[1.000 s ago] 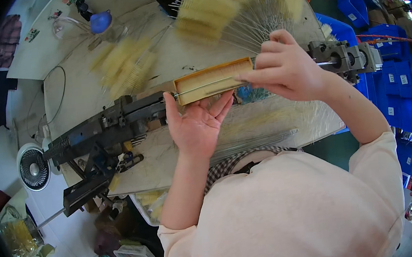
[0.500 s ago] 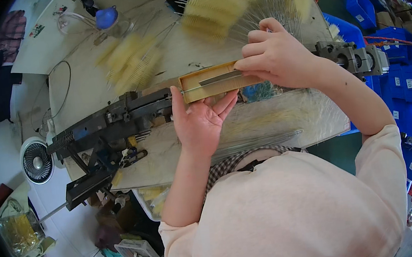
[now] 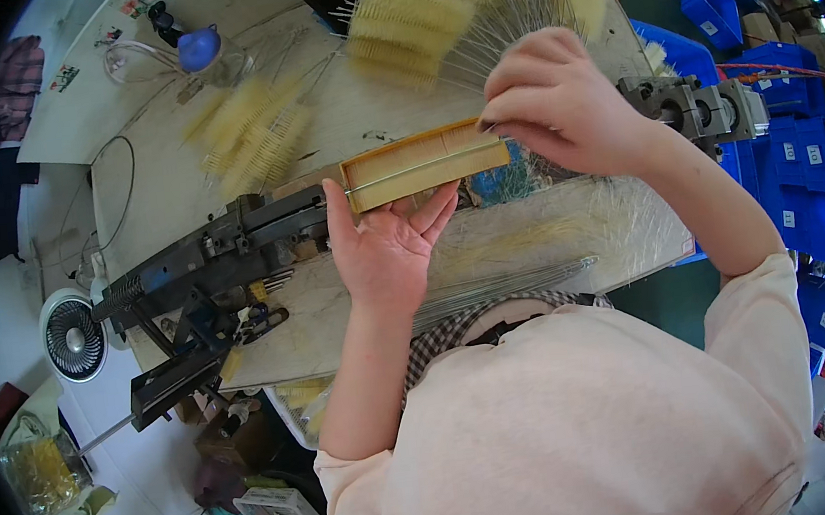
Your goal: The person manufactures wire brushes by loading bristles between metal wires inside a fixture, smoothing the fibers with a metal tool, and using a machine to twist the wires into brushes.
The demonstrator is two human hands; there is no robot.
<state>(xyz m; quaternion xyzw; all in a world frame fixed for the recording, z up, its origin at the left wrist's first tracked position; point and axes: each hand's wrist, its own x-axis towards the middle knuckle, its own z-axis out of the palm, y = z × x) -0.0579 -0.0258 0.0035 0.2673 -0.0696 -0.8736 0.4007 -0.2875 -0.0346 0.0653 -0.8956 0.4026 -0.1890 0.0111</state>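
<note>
A shallow yellow rectangular tray point(image 3: 421, 146) with a raised rim lies across the middle of the bench. Along its length runs a thin metal wire point(image 3: 434, 172), coming from the end of a dark machine bar point(image 3: 277, 211). My left hand point(image 3: 384, 255) is palm up, its fingers beneath the tray and its thumb upright at the left end. At the tray's right end, my right hand point(image 3: 563, 106) is pinched, slightly blurred. A small dark end shows at its fingertips; the rest of that strip is hidden.
Yellow bristle brushes on wire stems point(image 3: 413, 21) lie fanned at the back, with another bunch point(image 3: 259, 133) at left. Metal clamps point(image 3: 704, 111) stand at the right. A bundle of wires point(image 3: 506, 288) lies along the bench's near edge. A fan point(image 3: 74, 336) is at left, blue bins point(image 3: 804, 156) at right.
My right hand has lifted the flat grey strip out of the tray and turned it, so only a dark end shows. My left hand stays under the tray. The whole view has shifted slightly.
</note>
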